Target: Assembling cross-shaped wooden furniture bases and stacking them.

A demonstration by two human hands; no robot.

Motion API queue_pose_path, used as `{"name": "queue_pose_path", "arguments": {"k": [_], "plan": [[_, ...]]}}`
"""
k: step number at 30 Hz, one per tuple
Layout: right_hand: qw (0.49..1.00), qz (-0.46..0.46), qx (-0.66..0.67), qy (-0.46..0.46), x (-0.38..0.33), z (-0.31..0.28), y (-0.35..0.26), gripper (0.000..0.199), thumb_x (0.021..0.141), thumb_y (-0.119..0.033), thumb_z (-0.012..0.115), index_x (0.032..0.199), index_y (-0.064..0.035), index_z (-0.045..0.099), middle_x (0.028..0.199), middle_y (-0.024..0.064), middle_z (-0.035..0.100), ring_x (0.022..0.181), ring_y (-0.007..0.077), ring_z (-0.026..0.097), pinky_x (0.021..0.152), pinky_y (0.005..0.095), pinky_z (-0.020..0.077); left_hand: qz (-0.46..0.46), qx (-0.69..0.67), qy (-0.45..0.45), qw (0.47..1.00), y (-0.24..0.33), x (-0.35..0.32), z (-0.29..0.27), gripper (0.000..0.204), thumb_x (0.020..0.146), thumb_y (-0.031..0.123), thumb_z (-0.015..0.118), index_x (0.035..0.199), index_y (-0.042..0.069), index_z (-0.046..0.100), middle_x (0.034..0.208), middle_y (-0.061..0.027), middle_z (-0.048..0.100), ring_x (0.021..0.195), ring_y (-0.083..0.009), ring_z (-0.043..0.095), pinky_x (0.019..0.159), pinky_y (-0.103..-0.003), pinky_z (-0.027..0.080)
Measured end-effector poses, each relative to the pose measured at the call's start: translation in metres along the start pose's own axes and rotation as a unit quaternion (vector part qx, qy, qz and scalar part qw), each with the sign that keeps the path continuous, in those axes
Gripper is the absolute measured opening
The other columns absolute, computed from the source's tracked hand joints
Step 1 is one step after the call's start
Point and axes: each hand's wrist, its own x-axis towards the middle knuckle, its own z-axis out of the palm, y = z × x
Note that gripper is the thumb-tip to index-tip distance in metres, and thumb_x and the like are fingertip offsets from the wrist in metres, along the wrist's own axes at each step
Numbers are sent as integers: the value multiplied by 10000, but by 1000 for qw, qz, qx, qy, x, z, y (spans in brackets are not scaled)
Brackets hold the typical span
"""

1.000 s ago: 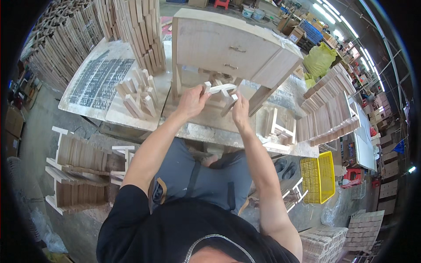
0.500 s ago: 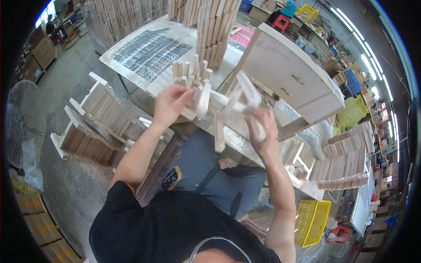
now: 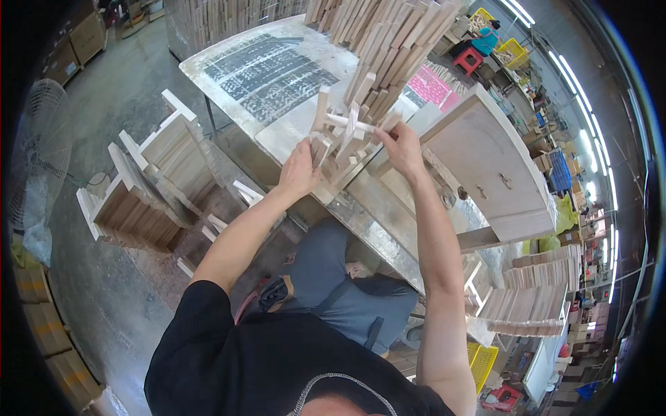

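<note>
My right hand (image 3: 404, 149) pinches one end of a small pale wooden frame (image 3: 352, 126), made of short slats joined by a crossbar. It is held over the near part of the worktable (image 3: 281, 135). My left hand (image 3: 298, 173) is closed at the edge of a cluster of short wooden sticks (image 3: 321, 150), its fingers against the nearest ones. Whether it grips one of them or only touches it, I cannot make out. Just behind the frame rises a tall stack of wooden strips (image 3: 395, 52).
To the right stands a large pale wooden machine housing (image 3: 479, 163). Stacked wooden frames (image 3: 142, 208) sit on the floor at left, beside a fan (image 3: 45, 149). More stacked slats (image 3: 531, 308) and a yellow crate (image 3: 481, 364) are at right. A person (image 3: 485, 38) sits far off.
My right hand has moved up and inward with the wooden frame, toward the tall stack. My left hand has shifted right and slightly down, beside the short sticks. The view has turned slightly.
</note>
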Motion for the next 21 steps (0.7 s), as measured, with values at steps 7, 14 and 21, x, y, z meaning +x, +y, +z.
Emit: {"name": "queue_pose_path", "arguments": {"k": [7, 14, 21], "plan": [[984, 145, 79, -73, -2, 15, 28, 417, 988, -375, 668, 1039, 38, 681, 874, 151, 723, 752, 216, 680, 725, 364, 535, -24, -26, -20, 999, -5, 4, -2, 731, 800, 77, 765, 1403, -55, 374, 1256, -274, 563, 1187, -443, 583, 993, -477, 488], [1000, -3, -7, 21, 2, 18, 8, 413, 1022, -366, 602, 984, 37, 684, 798, 150, 711, 716, 267, 678, 708, 390, 531, -32, -48, -82, 995, -8, 5, -13, 800, 764, 191, 830, 1381, -56, 386, 1262, -280, 559, 1187, -445, 579, 1010, -466, 483], [997, 12, -62, 50, -5, 25, 6, 372, 1014, -321, 599, 957, 37, 684, 791, 209, 692, 737, 340, 680, 710, 425, 519, -47, -26, -38, 998, 12, 3, -11, 925, 727, 441, 881, 1342, -82, 430, 1259, -279, 574, 1155, -428, 603, 992, -453, 499]]}}
